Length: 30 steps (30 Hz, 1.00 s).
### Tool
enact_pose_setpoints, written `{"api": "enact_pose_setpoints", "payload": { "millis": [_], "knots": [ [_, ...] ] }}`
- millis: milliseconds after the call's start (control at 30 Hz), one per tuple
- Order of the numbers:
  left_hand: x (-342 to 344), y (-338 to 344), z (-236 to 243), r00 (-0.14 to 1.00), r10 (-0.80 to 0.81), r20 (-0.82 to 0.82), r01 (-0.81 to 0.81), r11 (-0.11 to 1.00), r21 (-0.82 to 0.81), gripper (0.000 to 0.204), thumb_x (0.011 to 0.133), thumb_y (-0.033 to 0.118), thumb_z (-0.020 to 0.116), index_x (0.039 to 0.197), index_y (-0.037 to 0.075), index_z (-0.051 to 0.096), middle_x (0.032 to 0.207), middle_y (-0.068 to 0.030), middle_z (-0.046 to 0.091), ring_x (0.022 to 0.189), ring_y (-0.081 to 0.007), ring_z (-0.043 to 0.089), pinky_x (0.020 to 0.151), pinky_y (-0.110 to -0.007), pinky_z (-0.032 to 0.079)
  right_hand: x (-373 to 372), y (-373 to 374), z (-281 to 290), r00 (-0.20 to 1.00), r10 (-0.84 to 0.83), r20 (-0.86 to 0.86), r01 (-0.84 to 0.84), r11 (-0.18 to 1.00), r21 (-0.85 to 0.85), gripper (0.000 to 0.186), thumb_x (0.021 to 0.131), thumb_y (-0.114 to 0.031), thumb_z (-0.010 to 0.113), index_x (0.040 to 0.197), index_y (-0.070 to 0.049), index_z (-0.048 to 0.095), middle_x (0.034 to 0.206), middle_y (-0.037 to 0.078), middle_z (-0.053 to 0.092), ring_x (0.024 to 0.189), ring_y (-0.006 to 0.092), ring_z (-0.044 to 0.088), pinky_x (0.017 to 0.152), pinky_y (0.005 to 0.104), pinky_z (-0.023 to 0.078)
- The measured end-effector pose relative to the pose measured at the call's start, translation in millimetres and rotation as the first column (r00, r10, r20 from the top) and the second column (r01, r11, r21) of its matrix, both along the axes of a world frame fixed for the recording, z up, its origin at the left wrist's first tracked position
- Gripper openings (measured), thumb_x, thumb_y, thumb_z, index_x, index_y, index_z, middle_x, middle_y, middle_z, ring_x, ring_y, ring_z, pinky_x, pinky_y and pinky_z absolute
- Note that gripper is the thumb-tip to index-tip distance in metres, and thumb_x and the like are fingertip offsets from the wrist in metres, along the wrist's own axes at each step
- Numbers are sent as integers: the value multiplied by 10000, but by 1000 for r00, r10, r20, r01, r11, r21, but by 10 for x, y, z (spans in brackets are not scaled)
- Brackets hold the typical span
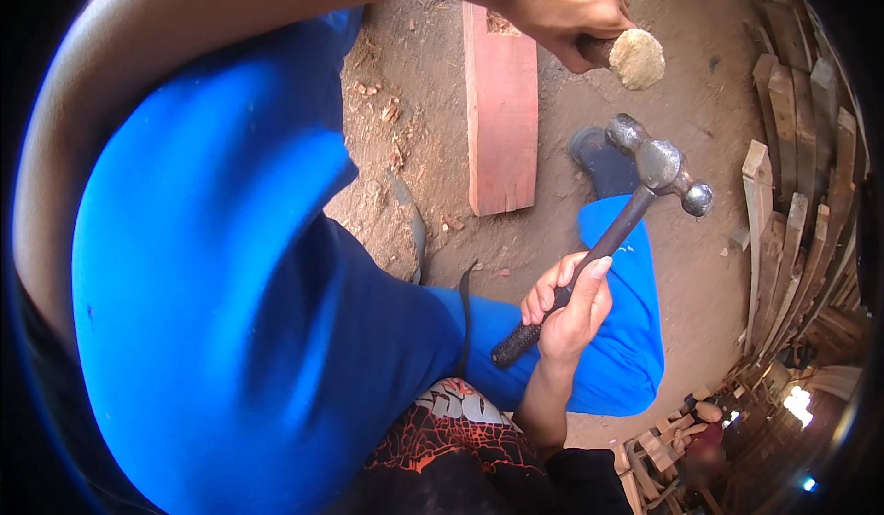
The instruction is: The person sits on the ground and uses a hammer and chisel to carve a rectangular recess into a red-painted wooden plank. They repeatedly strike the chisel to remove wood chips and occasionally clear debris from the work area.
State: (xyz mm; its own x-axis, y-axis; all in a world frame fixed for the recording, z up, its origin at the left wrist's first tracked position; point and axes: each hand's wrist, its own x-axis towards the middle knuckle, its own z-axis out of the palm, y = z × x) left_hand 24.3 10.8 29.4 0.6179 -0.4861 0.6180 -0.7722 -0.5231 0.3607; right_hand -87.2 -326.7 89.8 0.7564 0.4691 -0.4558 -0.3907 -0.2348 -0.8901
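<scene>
My left hand [573,11] is closed round a dark wooden tool handle [637,59] with a pale, rough, round end facing up. Whatever lies beyond that handle is hidden by the hand. In my right hand [573,308] is a ball-peen hammer [660,163], gripped low on its dark shaft. Its shiny metal head points up and away, below the tool handle and apart from it. A reddish wooden beam [504,138] lies on the ground between my legs, with a rough cut recess [499,23] near its far visible part.
Wood chips [391,110] litter the dirt ground left of the beam. A thin grey strip [412,220] lies near my left leg. Many wooden boards [783,138] line the right side, and wood offcuts [656,451] are heaped at the lower right. My shod foot [603,161] rests behind the hammer.
</scene>
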Motion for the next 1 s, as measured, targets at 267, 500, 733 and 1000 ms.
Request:
{"api": "enact_pose_setpoints", "payload": {
  "millis": [267, 500, 733, 1000],
  "knots": [
    [-65, -36, -37, 1000, 18, -11, -17, 997, 78, 206, 661, 134, 715, 721, 68, 529, 664, -148, 600, 653, -395, 588, 660, -466, 479, -63, 21, -7, 996, 10, 87, -16, 998, 68, 496, 1096, -485, 335, 885, -47, 437, 589, 63, 447, 421, 118, 408, 394, 272, 400],
    [-104, -87, -46, 999, -1, -42, 3, 998, 61, 207, 665, 133, 719, 712, 63, 530, 648, -156, 597, 627, -402, 583, 617, -471, 468, 89, 78, 128, 950, -26, 310, -54, 967, 248, 593, 1036, -638, 318, 916, -65, 411, 608, 62, 427, 427, 145, 409, 386, 286, 413],
    [-17, -16, -32, 995, 13, -96, -10, 1000, 28, 207, 668, 132, 722, 703, 58, 532, 632, -164, 594, 601, -409, 579, 574, -477, 458, 130, 441, 40, 803, -32, 595, -188, 934, 303, 562, 1045, -627, 297, 906, -89, 387, 594, 45, 426, 418, 131, 409, 375, 280, 405],
    [-39, 34, -1, 987, 71, -142, -76, 997, -32, 204, 686, 153, 739, 707, 77, 552, 643, -158, 619, 606, -398, 601, 571, -479, 463, 349, 294, 647, 931, -102, 351, 74, 993, 95, 550, 1055, -610, 306, 891, -99, 429, 560, 22, 408, 372, 107, 367, 327, 259, 367]
  ]
}}
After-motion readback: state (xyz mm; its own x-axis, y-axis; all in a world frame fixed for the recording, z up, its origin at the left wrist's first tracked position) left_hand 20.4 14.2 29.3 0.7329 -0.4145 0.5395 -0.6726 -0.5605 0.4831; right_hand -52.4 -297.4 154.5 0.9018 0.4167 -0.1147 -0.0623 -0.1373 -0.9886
